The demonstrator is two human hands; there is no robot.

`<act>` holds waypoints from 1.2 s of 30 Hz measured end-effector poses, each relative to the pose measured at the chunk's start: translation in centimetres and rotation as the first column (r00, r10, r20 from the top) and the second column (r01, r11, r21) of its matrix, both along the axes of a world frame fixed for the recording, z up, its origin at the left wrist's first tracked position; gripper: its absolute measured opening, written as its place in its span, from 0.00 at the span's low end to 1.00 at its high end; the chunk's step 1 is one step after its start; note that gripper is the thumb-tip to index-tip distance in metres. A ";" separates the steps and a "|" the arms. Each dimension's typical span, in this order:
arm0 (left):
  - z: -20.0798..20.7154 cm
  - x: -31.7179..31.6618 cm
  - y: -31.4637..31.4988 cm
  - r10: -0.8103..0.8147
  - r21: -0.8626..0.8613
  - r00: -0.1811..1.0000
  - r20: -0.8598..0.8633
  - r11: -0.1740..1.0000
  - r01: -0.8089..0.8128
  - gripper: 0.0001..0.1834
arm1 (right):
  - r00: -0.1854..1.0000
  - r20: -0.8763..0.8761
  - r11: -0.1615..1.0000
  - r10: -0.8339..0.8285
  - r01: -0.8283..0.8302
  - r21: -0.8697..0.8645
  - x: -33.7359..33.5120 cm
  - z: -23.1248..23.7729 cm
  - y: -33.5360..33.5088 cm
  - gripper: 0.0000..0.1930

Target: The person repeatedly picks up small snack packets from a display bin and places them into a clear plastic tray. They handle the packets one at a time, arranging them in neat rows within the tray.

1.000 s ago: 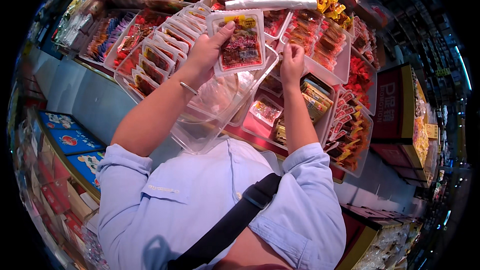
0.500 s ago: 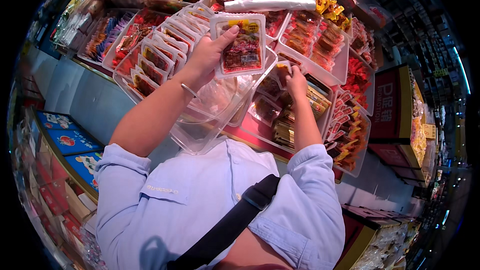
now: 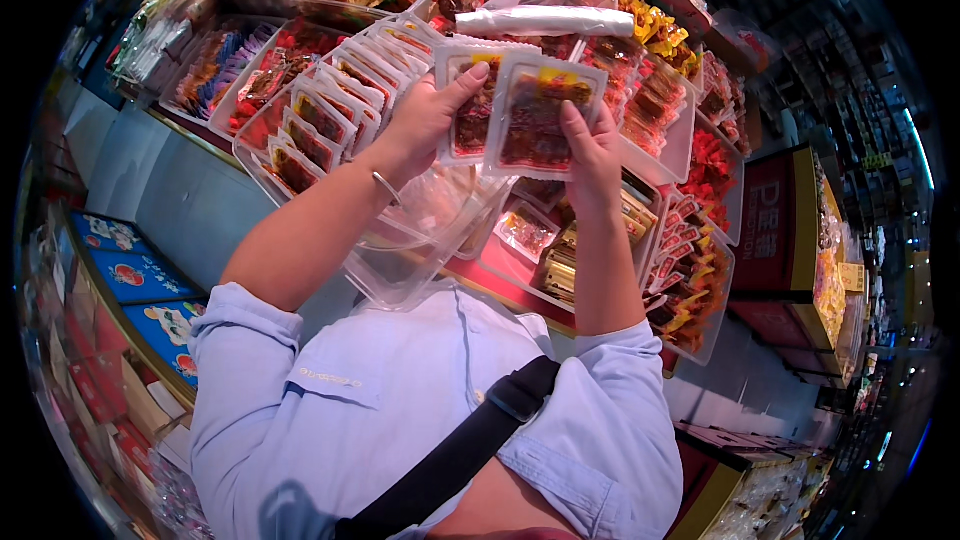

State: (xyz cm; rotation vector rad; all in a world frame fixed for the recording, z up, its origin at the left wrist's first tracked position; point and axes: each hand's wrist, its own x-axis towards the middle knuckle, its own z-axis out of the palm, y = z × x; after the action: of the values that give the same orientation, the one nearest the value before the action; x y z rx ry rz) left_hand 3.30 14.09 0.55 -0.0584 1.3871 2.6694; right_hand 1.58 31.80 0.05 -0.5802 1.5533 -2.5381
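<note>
Left grip (image 3: 415, 128) is closed thumb-on-top around a flat packet (image 3: 467, 128), and the right grip (image 3: 596, 165), likewise closed, pinches a second packet (image 3: 532, 125) overlapping it in front, both above the right edge of the clear tub (image 3: 395, 277), where a slackened pinch on slick wrapping could let either fall.
</note>
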 end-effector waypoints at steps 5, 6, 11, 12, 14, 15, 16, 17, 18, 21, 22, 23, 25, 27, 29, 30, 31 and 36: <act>-0.6 0.0 -0.1 0.066 -0.086 0.994 -0.091 0.994 -0.074 0.28 | 0.998 -0.034 0.997 -0.057 0.058 0.041 -0.1 -0.3 -2.4 0.15; -1.1 -0.3 -0.4 0.041 -0.084 0.996 -0.085 0.995 -0.048 0.32 | 0.998 -0.031 0.997 -0.057 0.058 0.049 -0.1 -0.5 -2.6 0.15; -0.8 -0.2 -0.4 -0.028 -0.009 0.981 -0.192 1.000 0.027 0.32 | 0.994 -0.056 0.992 -0.092 0.097 0.085 0.2 -1.2 -3.8 0.19; -0.5 0.0 -0.2 -0.062 -0.035 0.973 -0.220 0.998 0.055 0.32 | 0.992 -0.053 0.987 -0.112 0.117 0.110 0.1 -1.5 -3.7 0.20; -0.1 0.5 0.3 -0.040 -0.117 0.958 -0.286 0.993 0.006 0.30 | 0.986 -0.069 0.948 -0.150 0.163 0.272 0.6 -0.8 -4.1 0.25; 0.1 0.5 0.3 -0.026 -0.155 0.947 -0.319 0.988 -0.025 0.29 | 0.981 -0.123 0.962 -0.151 0.175 0.210 0.8 -0.8 -4.7 0.28; 0.0 0.3 0.0 -0.012 -0.122 0.960 -0.278 0.992 -0.023 0.28 | 0.993 -0.053 0.981 -0.109 0.116 0.156 1.2 -0.4 -5.0 0.29; -0.3 0.0 -0.4 0.002 -0.087 0.971 -0.237 0.996 -0.024 0.28 | 0.998 0.017 0.993 -0.061 0.059 0.100 1.5 0.0 -5.1 0.29; -0.5 -0.1 -0.6 0.015 -0.046 0.979 -0.201 0.999 -0.025 0.27 | 0.993 0.098 0.996 0.072 -0.077 0.043 1.4 0.2 -4.8 0.30; -0.6 -0.4 -0.8 0.084 -0.074 0.939 -0.334 0.991 -0.115 0.26 | 0.941 0.209 0.962 0.266 -0.272 -0.003 0.2 -0.4 -3.8 0.27; -0.6 -0.6 -1.0 0.105 -0.141 0.924 -0.368 0.976 -0.167 0.25 | 0.957 0.194 0.970 0.215 -0.233 0.074 0.2 0.1 -4.2 0.26; -0.4 -0.8 -1.3 0.235 -0.152 0.874 -0.425 0.934 -0.324 0.25 | 0.971 0.169 0.977 0.168 -0.186 0.103 -0.3 0.5 -4.6 0.28; 1.5 0.2 -2.3 0.432 -0.172 0.733 -0.525 0.790 -0.589 0.24 | 0.980 0.134 0.978 0.147 -0.164 0.129 -0.3 2.1 -5.9 0.27; 2.7 0.4 -5.3 0.564 0.154 0.597 -0.570 0.787 -0.597 0.22 | 0.963 0.143 0.948 0.227 -0.252 0.192 -0.2 3.4 -8.0 0.30; 4.6 1.8 -9.7 0.590 0.168 0.569 -0.573 0.764 -0.623 0.18 | 0.925 0.181 0.899 0.334 -0.370 0.234 0.3 4.1 -10.2 0.33; 5.1 2.5 -11.6 0.630 0.151 0.547 -0.551 0.720 -0.678 0.15 | 0.903 0.195 0.863 0.384 -0.426 0.273 0.7 3.8 -11.8 0.35; 5.2 3.3 -13.7 0.653 0.068 0.541 -0.530 0.669 -0.741 0.14 | 0.877 0.190 0.810 0.442 -0.481 0.335 1.3 3.5 -13.5 0.37; 3.5 5.9 -19.5 0.691 -0.047 0.529 -0.492 0.585 -0.809 0.12 | 0.865 0.023 0.531 0.502 -0.329 0.781 0.7 -0.8 -19.9 0.41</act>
State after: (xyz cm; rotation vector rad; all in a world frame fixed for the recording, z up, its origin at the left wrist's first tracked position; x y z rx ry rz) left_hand 9.22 -5.45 4.04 -0.1521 2.3370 3.2788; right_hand 2.33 11.87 -0.72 -0.9430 2.0333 -1.2852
